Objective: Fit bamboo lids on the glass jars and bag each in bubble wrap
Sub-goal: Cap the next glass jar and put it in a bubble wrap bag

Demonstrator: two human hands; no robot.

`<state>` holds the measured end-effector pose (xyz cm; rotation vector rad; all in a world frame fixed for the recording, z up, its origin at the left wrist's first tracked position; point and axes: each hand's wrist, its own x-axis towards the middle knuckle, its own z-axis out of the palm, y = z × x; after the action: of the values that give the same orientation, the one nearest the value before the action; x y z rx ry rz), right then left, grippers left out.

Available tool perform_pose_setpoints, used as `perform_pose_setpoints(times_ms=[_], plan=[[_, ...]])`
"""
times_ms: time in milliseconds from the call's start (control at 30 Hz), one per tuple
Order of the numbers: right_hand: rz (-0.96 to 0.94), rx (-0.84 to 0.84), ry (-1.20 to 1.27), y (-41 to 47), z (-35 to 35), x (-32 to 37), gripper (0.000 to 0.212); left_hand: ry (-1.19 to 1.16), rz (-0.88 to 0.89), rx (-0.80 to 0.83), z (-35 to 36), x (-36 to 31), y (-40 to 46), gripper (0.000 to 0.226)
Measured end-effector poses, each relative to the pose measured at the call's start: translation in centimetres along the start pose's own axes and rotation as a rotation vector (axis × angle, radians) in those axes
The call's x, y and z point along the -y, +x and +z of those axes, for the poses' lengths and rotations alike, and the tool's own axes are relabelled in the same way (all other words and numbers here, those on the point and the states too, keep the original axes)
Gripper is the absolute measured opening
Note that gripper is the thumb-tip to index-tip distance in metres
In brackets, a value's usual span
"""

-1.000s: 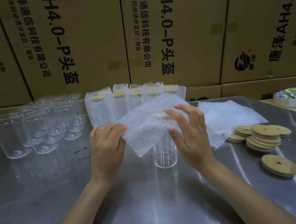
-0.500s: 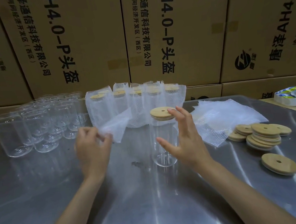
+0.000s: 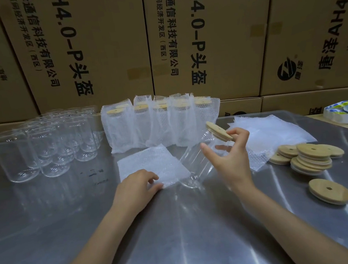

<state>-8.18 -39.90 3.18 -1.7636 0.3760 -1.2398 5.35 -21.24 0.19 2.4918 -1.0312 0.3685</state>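
Observation:
My right hand [image 3: 228, 160] grips a clear glass jar [image 3: 195, 168] with a bamboo lid [image 3: 218, 131] on its mouth. The jar is tilted, lid up and to the right, its base low over the steel table [image 3: 178, 227]. A flat bubble wrap bag [image 3: 151, 168] lies on the table just left of the jar. My left hand [image 3: 136, 187] rests on the bag's near edge, fingers bent on it. Several bagged, lidded jars [image 3: 159, 124] stand in a row behind.
Several bare glass jars [image 3: 47, 146] stand at the back left. A pile of bubble wrap bags [image 3: 271, 133] lies at the right, with stacked bamboo lids [image 3: 311, 157] and one loose lid [image 3: 330, 190] nearer me. Cardboard boxes [image 3: 159, 37] wall the back. A printed roll [image 3: 347, 112] sits far right.
My left hand carried the bag from above the jar leftward and laid it flat on the table. My right hand took hold of the upright lidded jar and tilted it.

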Motion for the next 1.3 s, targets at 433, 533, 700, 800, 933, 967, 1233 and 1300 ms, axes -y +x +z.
perform_pose_setpoints(times_ms=[433,533,700,800,933,967,1233,1300], plan=[[0.766,0.104,0.655,0.1,0.4,0.1,0.04,-0.272,-0.119,0.013,-0.7,-0.5,0.0,0.021],[0.828,0.125,0.728,-0.3,0.7,0.2,0.028,-0.489,-0.232,0.012,-0.8,-1.1,0.3,0.025],[0.823,0.155,0.786,-0.7,1.3,0.7,0.052,-0.889,-0.395,0.036,-0.9,-2.2,0.6,0.022],[0.788,0.145,0.769,-0.6,1.1,0.9,0.06,-1.023,-0.462,-0.049,-1.1,-2.5,0.5,0.022],[0.732,0.182,0.657,-0.8,1.2,0.9,0.069,-1.133,-0.422,-0.274,-1.4,-2.6,0.5,0.018],[0.734,0.176,0.634,-0.9,1.3,1.0,0.077,-1.097,-0.38,-0.331,-1.6,-2.6,0.5,0.016],[0.746,0.069,0.594,-2.1,2.3,1.0,0.066,-0.68,0.022,-0.544,-2.0,-4.4,-0.5,0.017],[0.752,0.07,0.619,-2.2,2.4,0.9,0.059,-0.618,0.108,-0.536,-1.8,-5.4,-0.8,0.012]])
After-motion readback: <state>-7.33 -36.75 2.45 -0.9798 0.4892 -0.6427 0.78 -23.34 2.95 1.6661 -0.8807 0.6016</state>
